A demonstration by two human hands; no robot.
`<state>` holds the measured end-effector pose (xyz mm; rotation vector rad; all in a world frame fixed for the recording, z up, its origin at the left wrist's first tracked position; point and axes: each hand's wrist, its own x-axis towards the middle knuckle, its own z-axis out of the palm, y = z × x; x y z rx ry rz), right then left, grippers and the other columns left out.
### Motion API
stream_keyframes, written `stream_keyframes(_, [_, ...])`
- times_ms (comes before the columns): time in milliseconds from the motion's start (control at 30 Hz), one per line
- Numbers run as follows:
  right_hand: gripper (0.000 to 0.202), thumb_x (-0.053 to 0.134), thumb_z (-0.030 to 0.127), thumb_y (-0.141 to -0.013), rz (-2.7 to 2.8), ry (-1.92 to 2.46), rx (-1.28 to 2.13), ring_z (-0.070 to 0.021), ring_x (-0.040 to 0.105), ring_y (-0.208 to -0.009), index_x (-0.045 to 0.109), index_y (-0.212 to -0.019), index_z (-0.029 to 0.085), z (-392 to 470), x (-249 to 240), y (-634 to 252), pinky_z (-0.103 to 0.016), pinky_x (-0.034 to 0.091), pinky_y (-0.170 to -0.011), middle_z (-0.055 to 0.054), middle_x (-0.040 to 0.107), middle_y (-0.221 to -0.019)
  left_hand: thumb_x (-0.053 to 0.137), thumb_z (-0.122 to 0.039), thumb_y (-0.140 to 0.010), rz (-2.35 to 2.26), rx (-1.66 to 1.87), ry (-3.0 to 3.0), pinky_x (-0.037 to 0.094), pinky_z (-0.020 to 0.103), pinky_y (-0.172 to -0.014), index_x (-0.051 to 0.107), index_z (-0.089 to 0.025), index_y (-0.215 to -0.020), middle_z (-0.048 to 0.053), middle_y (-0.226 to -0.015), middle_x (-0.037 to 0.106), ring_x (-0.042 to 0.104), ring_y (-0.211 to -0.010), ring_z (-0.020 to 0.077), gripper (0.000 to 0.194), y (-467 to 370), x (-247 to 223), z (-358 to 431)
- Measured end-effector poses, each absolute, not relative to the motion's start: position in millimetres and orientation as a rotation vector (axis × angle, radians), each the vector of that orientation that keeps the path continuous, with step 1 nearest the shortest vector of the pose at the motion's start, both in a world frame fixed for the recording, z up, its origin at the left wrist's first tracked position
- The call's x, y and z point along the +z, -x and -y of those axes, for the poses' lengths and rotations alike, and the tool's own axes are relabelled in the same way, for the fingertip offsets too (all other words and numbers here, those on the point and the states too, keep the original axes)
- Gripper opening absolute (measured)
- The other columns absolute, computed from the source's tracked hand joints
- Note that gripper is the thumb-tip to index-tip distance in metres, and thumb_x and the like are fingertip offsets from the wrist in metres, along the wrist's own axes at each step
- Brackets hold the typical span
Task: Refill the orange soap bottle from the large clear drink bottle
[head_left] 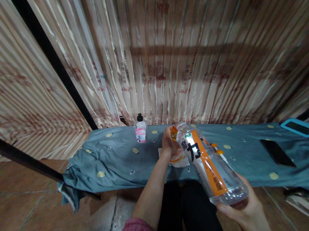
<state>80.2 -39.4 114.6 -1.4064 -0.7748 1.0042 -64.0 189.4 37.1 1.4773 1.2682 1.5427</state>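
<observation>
A large clear plastic bottle [208, 165] with an orange and silver label is tilted, its base toward me and its open-looking neck pointing away to the upper left. My right hand [244, 209] is wrapped round the base. Beside the neck, my left hand [170, 144] is closed on a small orange object [173, 132], whose shape is partly hidden by the fingers. Under and beside the left hand lies a white and orange item [180, 159] on the blue-green cloth. Partly behind the bottle, an orange and white piece [218, 150] shows.
A small bottle with a black cap and pink label [140, 132] stands on the cloth-covered bench [116, 170]. On the right lie a black phone [277, 152] and a blue-framed tablet [300, 127]. Striped curtains [170, 69] hang behind; a dark pole [56, 65] rises left.
</observation>
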Motion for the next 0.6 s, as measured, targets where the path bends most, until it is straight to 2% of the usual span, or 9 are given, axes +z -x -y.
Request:
stream_keyframes(133, [0.093,0.094,0.036,-0.039,0.767,1.418,1.006,-0.0251,0.067,-0.1,0.053,-0.122,0.025,38.9,113.6,-80.7,-0.033,0.055,-0.086,-0.004,0.068,-0.113,0.075,-0.028,-0.072,-1.26,1.544,-1.452,0.054,0.038,-0.089,0.059,-0.02,-0.107,0.006,-0.104,0.071,0.068,-0.098,0.0233,0.039,63.5,36.3,-190.1])
stream_keyframes(300, [0.094,0.095,0.031,-0.038,0.733,1.387,1.027,-0.0223,0.064,-0.102,0.052,-0.122,0.025,38.3,113.7,-80.0,-0.029,0.055,-0.084,-0.004,0.064,-0.116,0.076,-0.028,-0.073,-1.268,1.537,-1.44,0.055,0.036,-0.088,0.06,-0.023,-0.109,0.005,-0.104,0.071,0.067,-0.1,0.0237,0.04,64.0,31.5,-192.9])
stream_keyframes(600, [0.091,0.094,0.029,-0.038,0.711,1.358,1.032,-0.0195,0.065,-0.098,0.054,-0.119,0.026,38.0,114.7,-79.0,-0.026,0.054,-0.083,-0.001,0.067,-0.11,0.076,-0.028,-0.072,-1.248,1.55,-1.43,0.056,0.035,-0.084,0.06,-0.022,-0.112,0.005,-0.105,0.072,0.069,-0.098,0.023,0.043,63.7,26.3,-194.5])
